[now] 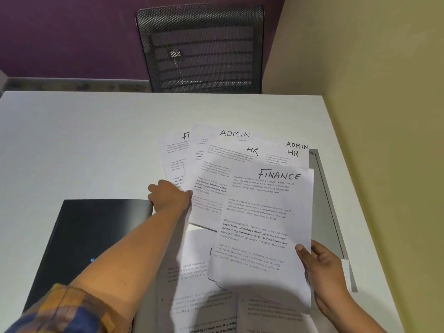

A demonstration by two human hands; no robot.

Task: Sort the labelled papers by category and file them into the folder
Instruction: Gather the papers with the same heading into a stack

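Observation:
Several printed sheets lie fanned on the white table, with handwritten labels at their tops. A FINANCE sheet [264, 212] is on top and lifted; my right hand [324, 267] pinches its lower right edge, thumb on the paper. Behind it lie an ADMIN sheet [234, 134], an HR sheet [251, 151] and a sheet marked ADMIN HR [294, 150]. My left hand [168, 195] reaches across and grips the left edge of a sheet in the fan; its fingertips are hidden under the paper. A black folder [96, 236] lies at the left, with more printed pages [192, 296] in front.
A black mesh office chair [201, 49] stands behind the table's far edge. A yellow wall [384, 116] runs along the right side. A grey strip [324, 200] lies under the papers near the right table edge. Bare tabletop [72, 140] spreads at the far left.

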